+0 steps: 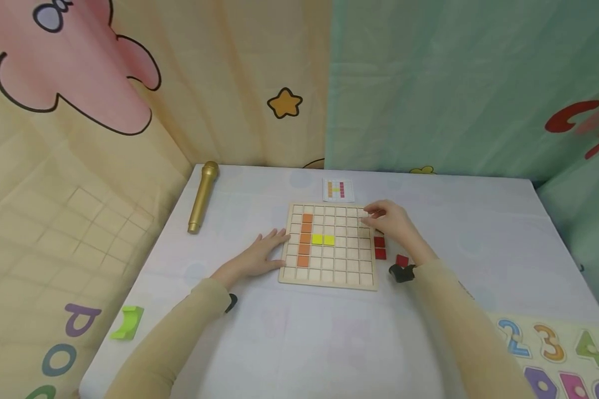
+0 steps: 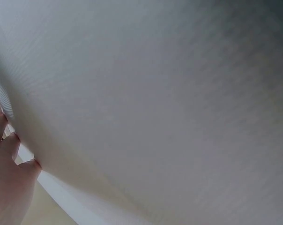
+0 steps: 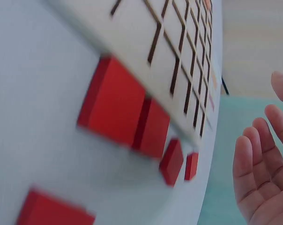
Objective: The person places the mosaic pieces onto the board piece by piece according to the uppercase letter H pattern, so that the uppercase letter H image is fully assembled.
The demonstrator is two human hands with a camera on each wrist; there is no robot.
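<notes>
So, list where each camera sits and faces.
Head: on the head, facing forward and down at the grid board; both arms, left grip and right grip show.
Left wrist: on that wrist, facing a pale surface; left grip partly shows.
Right wrist: on that wrist, facing past red tiles along the grid board; right grip partly shows.
Head and right wrist share: grid board, red tiles, right grip.

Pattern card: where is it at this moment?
In the head view, the pattern card lies on the table, just past the far edge of the grid board, left of the right hand.
</notes>
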